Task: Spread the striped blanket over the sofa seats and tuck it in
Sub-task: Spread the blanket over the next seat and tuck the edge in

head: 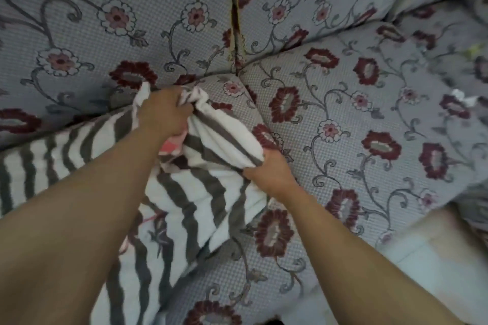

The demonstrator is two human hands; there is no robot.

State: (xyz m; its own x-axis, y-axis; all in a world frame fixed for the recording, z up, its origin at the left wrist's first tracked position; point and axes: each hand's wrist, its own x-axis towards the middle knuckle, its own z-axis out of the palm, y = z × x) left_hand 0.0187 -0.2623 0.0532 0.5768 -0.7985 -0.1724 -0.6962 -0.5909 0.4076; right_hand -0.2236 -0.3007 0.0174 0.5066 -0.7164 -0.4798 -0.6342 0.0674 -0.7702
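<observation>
1. Blanket [184,192]: striped, lying bunched over the left sofa seat [39,140].
2. My left grip [163,111]: clenched round a gathered fold by the backrest [118,21].
3. My right grip [269,171]: pinching the blanket's edge above the floral right seat [369,113].

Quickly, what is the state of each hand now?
Left hand: closed, gripping a bunch of the striped blanket near the sofa's back crease.
Right hand: closed, gripping the blanket's edge.

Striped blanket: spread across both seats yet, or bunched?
Bunched: striped blanket covers only the left seat; left hand and right hand grip its gathered edge.
</observation>
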